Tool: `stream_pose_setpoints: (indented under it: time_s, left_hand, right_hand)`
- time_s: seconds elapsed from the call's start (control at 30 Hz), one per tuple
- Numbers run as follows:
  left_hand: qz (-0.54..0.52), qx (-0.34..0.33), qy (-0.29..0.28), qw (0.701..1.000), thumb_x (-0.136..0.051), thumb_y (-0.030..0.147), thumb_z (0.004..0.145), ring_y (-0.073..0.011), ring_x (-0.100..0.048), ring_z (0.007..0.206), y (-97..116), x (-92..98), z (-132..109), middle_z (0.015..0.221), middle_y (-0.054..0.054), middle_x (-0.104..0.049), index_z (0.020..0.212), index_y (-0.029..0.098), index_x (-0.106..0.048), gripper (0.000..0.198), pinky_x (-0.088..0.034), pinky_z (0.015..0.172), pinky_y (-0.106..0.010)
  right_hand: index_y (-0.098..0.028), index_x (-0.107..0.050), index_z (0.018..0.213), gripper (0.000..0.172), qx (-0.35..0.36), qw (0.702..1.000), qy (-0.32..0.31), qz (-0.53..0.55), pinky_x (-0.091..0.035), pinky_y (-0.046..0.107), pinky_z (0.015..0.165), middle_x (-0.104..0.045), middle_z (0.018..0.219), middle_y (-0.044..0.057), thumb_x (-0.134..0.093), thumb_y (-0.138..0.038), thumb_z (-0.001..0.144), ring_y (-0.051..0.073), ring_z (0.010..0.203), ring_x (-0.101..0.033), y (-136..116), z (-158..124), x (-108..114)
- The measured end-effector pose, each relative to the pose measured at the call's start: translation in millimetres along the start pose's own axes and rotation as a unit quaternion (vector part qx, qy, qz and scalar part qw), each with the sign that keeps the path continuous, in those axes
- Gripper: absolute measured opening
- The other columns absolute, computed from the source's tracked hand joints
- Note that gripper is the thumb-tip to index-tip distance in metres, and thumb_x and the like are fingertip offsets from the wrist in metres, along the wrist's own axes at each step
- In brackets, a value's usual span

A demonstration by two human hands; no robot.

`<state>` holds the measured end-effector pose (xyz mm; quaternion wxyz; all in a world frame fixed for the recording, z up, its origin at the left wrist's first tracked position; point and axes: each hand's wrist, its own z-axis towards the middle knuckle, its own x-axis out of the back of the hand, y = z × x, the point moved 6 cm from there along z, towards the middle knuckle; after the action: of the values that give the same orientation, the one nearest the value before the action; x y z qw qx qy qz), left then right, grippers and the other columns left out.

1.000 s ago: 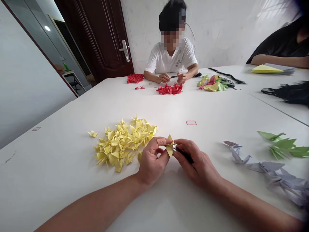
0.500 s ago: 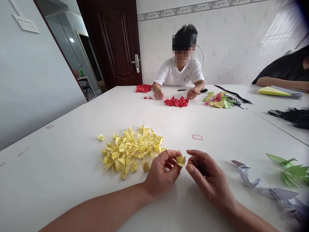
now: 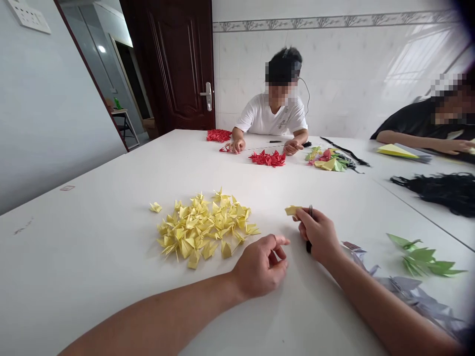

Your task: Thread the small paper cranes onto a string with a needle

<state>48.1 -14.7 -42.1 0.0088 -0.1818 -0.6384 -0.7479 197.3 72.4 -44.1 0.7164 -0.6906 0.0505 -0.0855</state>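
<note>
Between the thumb and finger of my right hand (image 3: 318, 232) is a folded yellow paper crane (image 3: 293, 210), raised over the white table. A slim dark tool (image 3: 309, 246) also sits in that hand; its kind is mostly hidden by the fingers. My left hand (image 3: 262, 264) rests by the table, fingers loosely curled and apart, with nothing in it. Just beyond it, to the left, spreads a pile of yellow paper cranes (image 3: 208, 222), and one yellow crane (image 3: 155, 207) lies apart from the pile.
Right of my right arm lie grey paper cranes (image 3: 404, 287) and green paper cranes (image 3: 426, 257). Black cords (image 3: 438, 190) are farther right. Across the table (image 3: 122, 217), a person in white (image 3: 274, 116) handles red cranes (image 3: 267, 158); another person in black (image 3: 411, 121) sits at right.
The yellow crane has passed from my left hand to my right, which has moved up and away. My left hand has let go. The view has shifted slightly.
</note>
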Motion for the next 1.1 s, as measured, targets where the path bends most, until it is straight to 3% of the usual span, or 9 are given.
stream_pose_setpoints:
  time_s: [0.2, 0.3, 0.43, 0.57, 0.73, 0.8, 0.97, 1.1]
  left_hand:
    - [0.041, -0.022, -0.017, 0.999, -0.055, 0.016, 0.071, -0.0111, -0.055, 0.065, 0, -0.8, 0, 0.088, -0.005, -0.061, 0.108, 0.017, -0.061, 0.038, -0.047, 0.061, -0.024]
    - [0.054, -0.042, -0.016, 0.998, -0.054, 0.014, 0.071, -0.0113, -0.056, 0.065, 2, -0.4, 1, 0.089, -0.005, -0.063, 0.098, 0.018, -0.065, 0.03, -0.048, 0.062, -0.024]
    - [0.065, -0.054, -0.023, 0.996, -0.053, 0.013, 0.071, -0.0115, -0.057, 0.064, 3, -1.8, 1, 0.091, -0.006, -0.064, 0.094, 0.017, -0.066, 0.027, -0.049, 0.062, -0.025]
    - [0.08, -0.075, -0.021, 0.994, -0.053, 0.013, 0.071, -0.0122, -0.058, 0.064, 3, -3.3, 1, 0.087, -0.005, -0.064, 0.092, 0.018, -0.066, 0.025, -0.05, 0.063, -0.025]
    - [0.1, -0.078, -0.022, 0.992, -0.054, 0.012, 0.07, -0.0137, -0.059, 0.067, 3, -4.0, 2, 0.085, -0.003, -0.064, 0.089, 0.02, -0.067, 0.025, -0.049, 0.065, -0.026]
    - [0.098, -0.074, -0.031, 0.992, -0.054, 0.012, 0.07, -0.0141, -0.06, 0.069, 3, -4.4, 1, 0.087, -0.003, -0.064, 0.089, 0.02, -0.067, 0.025, -0.049, 0.065, -0.026]
    - [0.089, -0.076, -0.033, 0.993, -0.053, 0.009, 0.068, -0.0136, -0.059, 0.066, 5, -2.9, 0, 0.085, -0.004, -0.063, 0.089, 0.018, -0.067, 0.026, -0.049, 0.064, -0.026]
    - [0.068, -0.07, -0.008, 0.995, -0.054, 0.008, 0.068, -0.0139, -0.057, 0.068, 8, 2.1, 2, 0.079, -0.003, -0.062, 0.082, 0.018, -0.066, 0.021, -0.049, 0.065, -0.027]
  right_hand:
    - [-0.015, -0.057, 0.067, 0.012, -0.017, 0.999, 0.036, -0.025, -0.025, 0.023, 0.034, -0.058, 0.064, 0.002, -0.061, -0.026, 0.064, 0.005, 0.037, -0.034, 10, 62, -20]
    - [-0.014, -0.059, 0.08, 0.022, -0.008, 0.998, 0.045, -0.042, -0.026, 0.023, 0.036, -0.062, 0.07, 0.003, -0.061, -0.027, 0.063, 0.005, 0.037, -0.033, 12, 74, -25]
    - [-0.013, -0.057, 0.096, 0.037, 0.028, 0.998, 0.021, -0.055, -0.028, 0.023, 0.04, -0.058, 0.064, -0.001, -0.058, -0.036, 0.068, 0.007, 0.041, -0.035, 5, 61, -28]
    - [-0.012, -0.063, 0.094, 0.038, 0.044, 0.99, -0.11, -0.073, -0.028, 0.022, 0.042, -0.05, 0.055, -0.004, -0.06, -0.039, 0.067, 0.008, 0.044, -0.039, -6, 30, -55]
    - [-0.018, -0.068, 0.097, 0.034, 0.031, 0.962, -0.247, -0.117, -0.03, 0.021, 0.045, -0.046, 0.053, -0.007, -0.063, -0.025, 0.064, 0.007, 0.046, -0.041, -14, 9, -92]
    - [-0.017, -0.07, 0.094, 0.033, 0.019, 0.954, -0.264, -0.139, -0.028, 0.021, 0.043, -0.045, 0.049, -0.008, -0.064, -0.021, 0.062, 0.007, 0.043, -0.038, -12, 11, -100]
    - [-0.015, -0.067, 0.069, 0.01, 0.019, 0.955, -0.254, -0.149, -0.026, 0.02, 0.043, -0.048, 0.048, -0.006, -0.067, -0.02, 0.06, 0.007, 0.044, -0.037, -8, 15, -105]
    - [-0.017, -0.062, 0.08, 0.024, 0.013, 0.968, -0.231, -0.095, -0.025, 0.02, 0.04, -0.041, 0.05, -0.008, -0.067, -0.036, 0.066, 0.006, 0.043, -0.034, -11, 4, -87]
